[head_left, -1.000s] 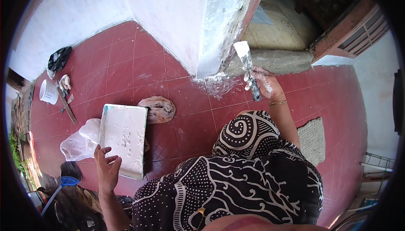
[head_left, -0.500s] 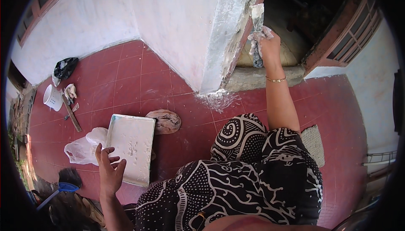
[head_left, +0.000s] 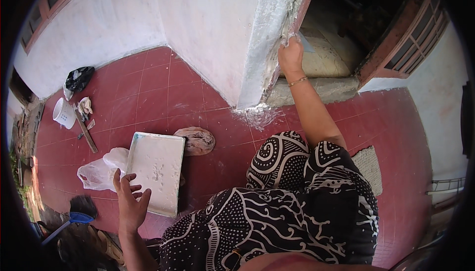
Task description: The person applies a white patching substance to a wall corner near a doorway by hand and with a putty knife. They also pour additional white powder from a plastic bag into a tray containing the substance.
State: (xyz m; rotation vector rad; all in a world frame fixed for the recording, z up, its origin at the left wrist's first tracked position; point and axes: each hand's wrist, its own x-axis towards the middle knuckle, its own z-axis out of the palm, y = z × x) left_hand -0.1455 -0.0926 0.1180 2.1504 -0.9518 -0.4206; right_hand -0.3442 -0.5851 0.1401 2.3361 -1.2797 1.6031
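My right hand grips a putty knife at the rough, plaster-smeared edge of the doorway. The knife is mostly hidden behind the hand; part of its pale blade shows to the right. My left hand is raised with its fingers apart and slightly curled, holding nothing, beside a white tray spotted with lumps of white paste. A white plastic bag lies left of the tray, and a bundled dirty cloth behind it.
A white bucket, a wooden stick, rags and a black bag lie by the left wall. A blue broom is at lower left, a mat at right. A raised concrete threshold crosses the dark doorway.
My right hand first went up with the putty knife, then moved left onto the door edge, turning the blade partly out of sight. My left hand has shifted only slightly.
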